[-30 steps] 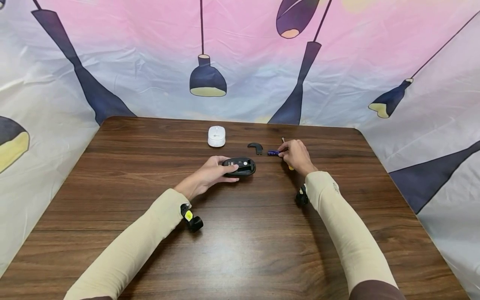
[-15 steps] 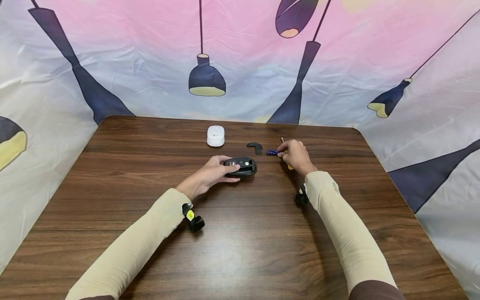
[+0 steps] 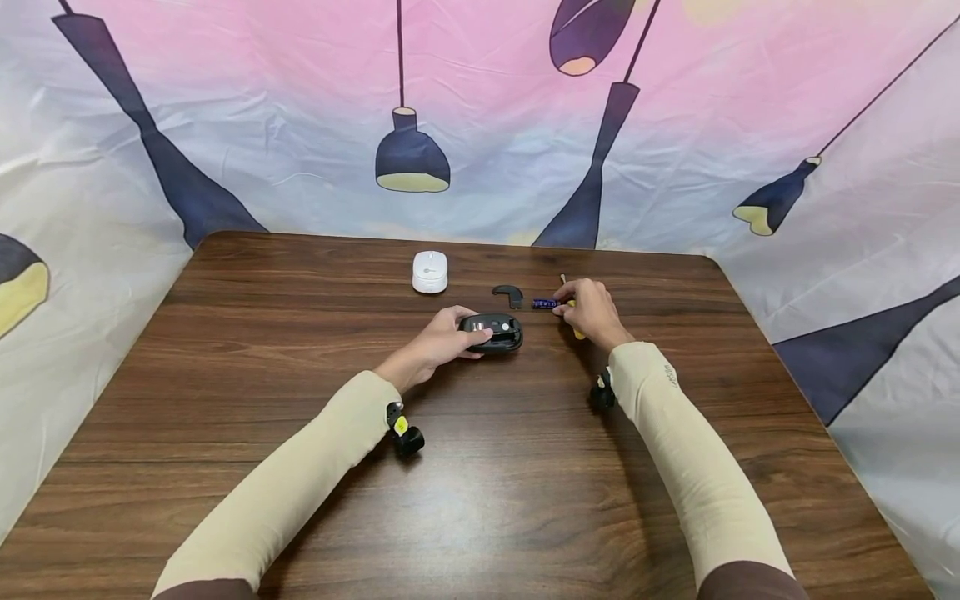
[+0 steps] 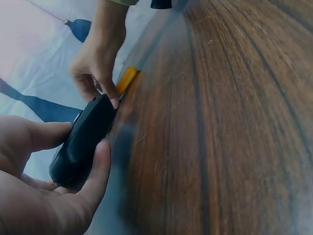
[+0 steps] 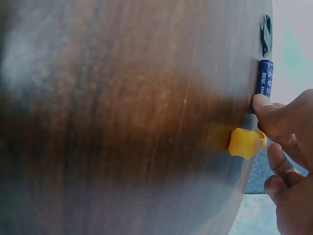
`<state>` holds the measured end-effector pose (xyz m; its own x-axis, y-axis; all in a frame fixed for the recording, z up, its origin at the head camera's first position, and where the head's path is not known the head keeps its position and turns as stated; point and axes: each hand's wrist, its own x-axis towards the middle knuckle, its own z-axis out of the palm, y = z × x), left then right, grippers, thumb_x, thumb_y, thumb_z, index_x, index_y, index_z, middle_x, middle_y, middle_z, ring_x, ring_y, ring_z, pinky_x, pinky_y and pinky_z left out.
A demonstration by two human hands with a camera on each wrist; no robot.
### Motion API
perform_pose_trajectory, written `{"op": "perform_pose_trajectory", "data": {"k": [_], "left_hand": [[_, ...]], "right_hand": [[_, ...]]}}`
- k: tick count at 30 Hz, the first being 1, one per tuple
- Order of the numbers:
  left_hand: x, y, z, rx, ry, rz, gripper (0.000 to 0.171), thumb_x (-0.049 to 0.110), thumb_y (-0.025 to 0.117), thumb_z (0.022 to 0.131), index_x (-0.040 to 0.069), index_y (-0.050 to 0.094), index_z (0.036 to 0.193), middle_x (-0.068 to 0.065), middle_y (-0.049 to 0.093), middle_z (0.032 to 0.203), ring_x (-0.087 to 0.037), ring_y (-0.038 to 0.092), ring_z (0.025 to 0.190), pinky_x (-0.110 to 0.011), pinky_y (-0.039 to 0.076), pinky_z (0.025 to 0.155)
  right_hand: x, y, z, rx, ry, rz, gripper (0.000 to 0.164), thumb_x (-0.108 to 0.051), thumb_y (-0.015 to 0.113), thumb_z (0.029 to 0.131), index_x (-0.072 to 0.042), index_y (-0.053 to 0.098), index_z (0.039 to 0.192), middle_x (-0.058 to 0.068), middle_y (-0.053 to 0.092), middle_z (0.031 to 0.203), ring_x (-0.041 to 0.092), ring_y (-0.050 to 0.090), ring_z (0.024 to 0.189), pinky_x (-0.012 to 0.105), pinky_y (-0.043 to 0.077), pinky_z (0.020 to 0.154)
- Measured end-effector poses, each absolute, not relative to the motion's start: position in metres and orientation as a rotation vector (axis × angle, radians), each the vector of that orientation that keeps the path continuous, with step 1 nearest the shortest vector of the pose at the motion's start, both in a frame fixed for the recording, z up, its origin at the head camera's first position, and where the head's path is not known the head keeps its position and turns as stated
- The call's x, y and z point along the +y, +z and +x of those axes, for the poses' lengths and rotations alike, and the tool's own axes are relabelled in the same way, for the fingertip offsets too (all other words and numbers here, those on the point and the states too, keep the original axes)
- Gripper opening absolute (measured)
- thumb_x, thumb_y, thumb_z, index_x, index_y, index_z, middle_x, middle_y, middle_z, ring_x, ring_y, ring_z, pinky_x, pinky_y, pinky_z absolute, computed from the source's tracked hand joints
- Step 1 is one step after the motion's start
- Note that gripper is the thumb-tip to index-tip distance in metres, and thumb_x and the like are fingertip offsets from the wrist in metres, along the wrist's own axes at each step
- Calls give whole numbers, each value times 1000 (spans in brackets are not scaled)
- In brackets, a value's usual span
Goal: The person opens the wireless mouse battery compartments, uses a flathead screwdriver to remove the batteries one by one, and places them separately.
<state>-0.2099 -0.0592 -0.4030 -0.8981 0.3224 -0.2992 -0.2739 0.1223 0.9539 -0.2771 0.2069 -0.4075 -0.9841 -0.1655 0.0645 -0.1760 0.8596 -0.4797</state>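
Head view: the left hand [image 3: 442, 337] grips the black mouse [image 3: 502, 336], underside up, with its thumb across that face beside the open battery compartment and its other fingers round the body. This mouse is near the middle of the desk [image 3: 480, 467], nearer to the person than the small loose parts. The right hand [image 3: 588, 312] pinches the right end of a blue battery [image 3: 544, 304] between thumb and finger; the battery's left end points toward a black curved cover [image 3: 510, 294], which lies just beside it.

Most in the way is a yellow-handled screwdriver [image 5: 244, 143]. It runs under the right hand, its pale tip showing beyond the fingers and its handle on the near side; I cannot tell whether the hand touches it. Fingertips hide the gripped end of the battery, and from the left wrist the black mouse blocks sight of the battery altogether.

Farther back, left of the cover and apart from both hands, a white mouse [image 3: 430, 272] sits right side up near the far edge. Each wrist carries a black camera, the left one [image 3: 408, 439] hanging beside its pale sleeve [image 3: 292, 475]. Behind the far edge hangs a cloth [image 3: 495, 150] printed with dark lamps.
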Motion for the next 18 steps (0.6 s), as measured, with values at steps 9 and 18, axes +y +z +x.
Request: {"op": "perform_pose_trajectory", "data": {"k": [9, 18], "left_hand": [[-44, -407, -213, 2134, 1707, 102, 48, 13, 66, 100, -3, 46, 141, -22, 55, 131, -27, 67, 103, -30, 62, 82], [-39, -408, -213, 2361, 1537, 156, 50, 22, 66, 101, 2, 47, 142, -19, 57, 129, -22, 69, 88, -31, 61, 77]], "right_hand": [[211, -404, -275, -3027, 798, 263, 24, -13, 78, 91, -6, 76, 114, 15, 68, 125, 33, 64, 106, 47, 57, 87], [211, -399, -271, -3001, 842, 301, 23, -11, 77, 91, -4, 76, 113, 16, 69, 121, 30, 65, 95, 46, 57, 82]]}}
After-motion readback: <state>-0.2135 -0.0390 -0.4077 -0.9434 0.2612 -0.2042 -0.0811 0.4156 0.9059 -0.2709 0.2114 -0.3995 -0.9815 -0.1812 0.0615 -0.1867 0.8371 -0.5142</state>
